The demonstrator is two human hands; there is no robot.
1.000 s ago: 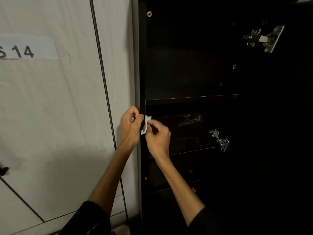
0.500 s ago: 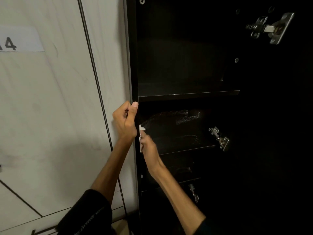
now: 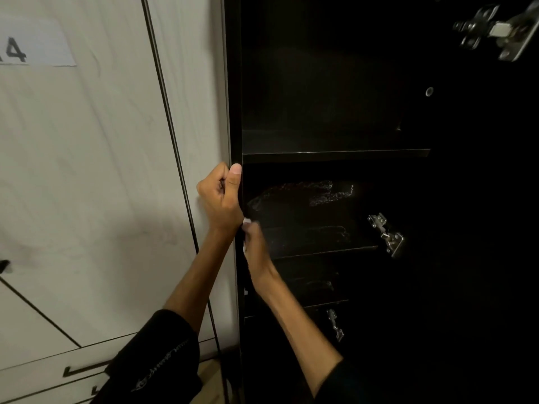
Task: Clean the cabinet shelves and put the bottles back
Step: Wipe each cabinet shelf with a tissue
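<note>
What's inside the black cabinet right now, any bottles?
No bottles show in the black cabinet. Its shelves look bare, streaked behind. The right hand holds a white cloth inside. Deeper corners are too dark.

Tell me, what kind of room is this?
Probably a storage or utility corner indoors, though that is a guess. A tall dark cabinet with bare shelves and door hinges stands against pale wall panels, one bearing a numbered label.

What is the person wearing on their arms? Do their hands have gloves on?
No gloves: the left hand and the right hand are both bare. No ring or watch shows. The person wears a black top whose sleeves are pushed up, so the forearms are bare too. The left sleeve has a small pale printed marking near its cuff. The right sleeve is plain and dark.
</note>
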